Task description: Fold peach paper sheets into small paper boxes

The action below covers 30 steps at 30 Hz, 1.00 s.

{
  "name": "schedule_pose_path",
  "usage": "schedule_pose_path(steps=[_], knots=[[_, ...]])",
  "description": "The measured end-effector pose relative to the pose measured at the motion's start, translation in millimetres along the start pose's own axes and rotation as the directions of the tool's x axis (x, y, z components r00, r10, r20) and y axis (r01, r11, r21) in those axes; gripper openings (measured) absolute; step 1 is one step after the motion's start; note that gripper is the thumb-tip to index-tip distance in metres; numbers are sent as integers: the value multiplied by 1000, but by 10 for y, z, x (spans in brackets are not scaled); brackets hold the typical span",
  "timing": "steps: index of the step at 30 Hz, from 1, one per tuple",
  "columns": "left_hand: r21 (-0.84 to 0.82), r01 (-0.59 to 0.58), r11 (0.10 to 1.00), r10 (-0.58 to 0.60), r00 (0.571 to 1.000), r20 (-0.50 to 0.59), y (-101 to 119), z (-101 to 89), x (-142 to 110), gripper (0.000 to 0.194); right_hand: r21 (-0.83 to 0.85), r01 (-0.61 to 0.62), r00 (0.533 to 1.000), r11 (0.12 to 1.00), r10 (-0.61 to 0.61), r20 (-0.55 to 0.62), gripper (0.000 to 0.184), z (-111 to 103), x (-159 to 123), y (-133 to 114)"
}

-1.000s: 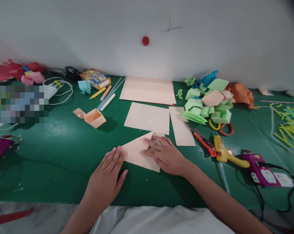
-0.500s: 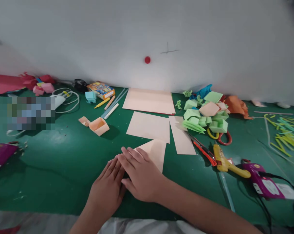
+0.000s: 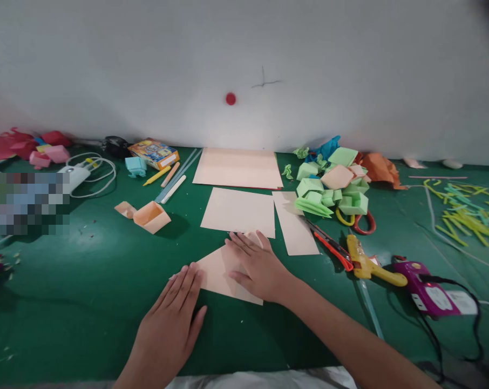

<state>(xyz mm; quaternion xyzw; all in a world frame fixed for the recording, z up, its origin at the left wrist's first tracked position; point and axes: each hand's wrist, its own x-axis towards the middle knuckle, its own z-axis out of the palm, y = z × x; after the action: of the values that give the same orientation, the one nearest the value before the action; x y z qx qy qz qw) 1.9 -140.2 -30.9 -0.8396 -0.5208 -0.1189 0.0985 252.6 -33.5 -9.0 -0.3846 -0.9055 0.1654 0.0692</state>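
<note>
On the green worktable (image 3: 66,302), a white charger and cable (image 3: 80,173) lay at the far left, with a small finished peach paper box (image 3: 152,216) a little nearer the middle. The person's left hand (image 3: 169,324) lay open and flat, palm down, its fingertips touching the near-left corner of a peach paper folded into a triangle (image 3: 218,273). The right hand (image 3: 258,265) was spread flat on top of that triangle, fingers extended and gripping nothing, pressing it against the table. Judging by its shape, the sheet had taken only an early diagonal fold; most of the folding appeared to remain. Just beyond lay an unfolded peach sheet (image 3: 238,212) and a narrower strip (image 3: 293,224), with a larger sheet (image 3: 238,168) by the wall. Farther right were a heap of green folded pieces (image 3: 333,192), a red utility knife (image 3: 331,249), a yellow glue gun (image 3: 369,265) and a purple glue gun (image 3: 425,286).
</note>
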Motion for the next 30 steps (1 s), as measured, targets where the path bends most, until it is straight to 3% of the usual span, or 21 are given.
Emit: schedule_pose_path(steps=[3, 9, 16, 22, 27, 30], knots=[[-15, 6, 1000, -6, 1000, 9, -5, 10, -9, 70, 58, -47, 999, 997, 48, -17, 62, -8, 3, -24], [-51, 21, 998, -20, 1000, 6, -13, 30, -24, 69, 17, -190, 974, 982, 191, -122, 63, 62, 7, -62], [-23, 11, 1000, -10, 1000, 22, -19, 36, -29, 71, 60, -193, 963, 979, 201, -181, 63, 51, -23, -37], [-44, 54, 998, -54, 999, 7, -13, 21, -27, 69, 189, -291, 857, 938, 343, -384, 50, -44, -109, 78], [-67, 79, 995, -81, 996, -36, -1, -127, 71, 49, 141, -333, 846, 932, 361, -393, 38, -147, -302, 149], [-131, 55, 990, -55, 998, 8, 3, -249, 256, 35, 80, -358, 845, 930, 359, -397, 34, -201, -450, 180]])
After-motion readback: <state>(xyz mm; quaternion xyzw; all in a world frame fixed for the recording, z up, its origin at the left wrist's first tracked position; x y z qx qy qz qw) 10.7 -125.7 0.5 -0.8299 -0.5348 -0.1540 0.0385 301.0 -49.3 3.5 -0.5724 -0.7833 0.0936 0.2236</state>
